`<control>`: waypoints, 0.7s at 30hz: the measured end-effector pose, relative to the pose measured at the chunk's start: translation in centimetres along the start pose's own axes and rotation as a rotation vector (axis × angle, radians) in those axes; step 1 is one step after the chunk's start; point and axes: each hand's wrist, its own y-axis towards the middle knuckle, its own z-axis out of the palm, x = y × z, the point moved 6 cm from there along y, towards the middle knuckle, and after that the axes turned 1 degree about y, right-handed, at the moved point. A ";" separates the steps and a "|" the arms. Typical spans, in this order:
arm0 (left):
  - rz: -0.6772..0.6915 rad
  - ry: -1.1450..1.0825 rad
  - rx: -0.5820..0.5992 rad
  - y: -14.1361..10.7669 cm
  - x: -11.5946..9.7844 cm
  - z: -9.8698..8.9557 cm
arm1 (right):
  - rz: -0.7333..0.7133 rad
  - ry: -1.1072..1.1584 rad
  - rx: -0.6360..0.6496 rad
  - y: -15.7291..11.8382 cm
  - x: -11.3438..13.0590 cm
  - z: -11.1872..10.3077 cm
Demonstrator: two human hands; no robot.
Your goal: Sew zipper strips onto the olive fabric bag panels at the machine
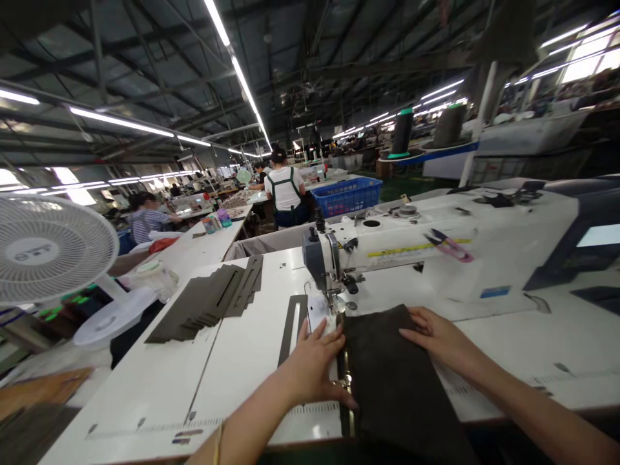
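Dark cloth (pixel 397 374) crosses the desk's (pixel 159 387) front edge, the left hand's (pixel 314 365) grip spread along the zipper (pixel 347 381) near the presser foot (pixel 334 309), the right hand's (pixel 438 336) apparently pinching the cloth's far right corner; uneven pulling could skew it; straying fingers could get caught.

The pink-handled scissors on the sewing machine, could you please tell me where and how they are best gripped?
Probably by the pink handle, with the right hand coming from the front right: the handle points right, the dark blades left.
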 end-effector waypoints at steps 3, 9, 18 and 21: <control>0.055 0.024 0.058 0.7 0.4 0.2 | -0.023 -0.051 0.026 0.9 -0.2 0.2; 0.062 0.134 -0.020 1.2 0.3 0.3 | -0.067 -0.365 -0.117 1.1 -0.1 0.9; -0.009 0.164 -0.044 1.8 0.1 1.0 | -0.318 -1.415 -0.167 0.6 2.3 2.1; -0.024 0.187 -0.013 2.1 -0.1 1.0 | -0.543 -1.377 -0.174 -0.6 4.4 4.7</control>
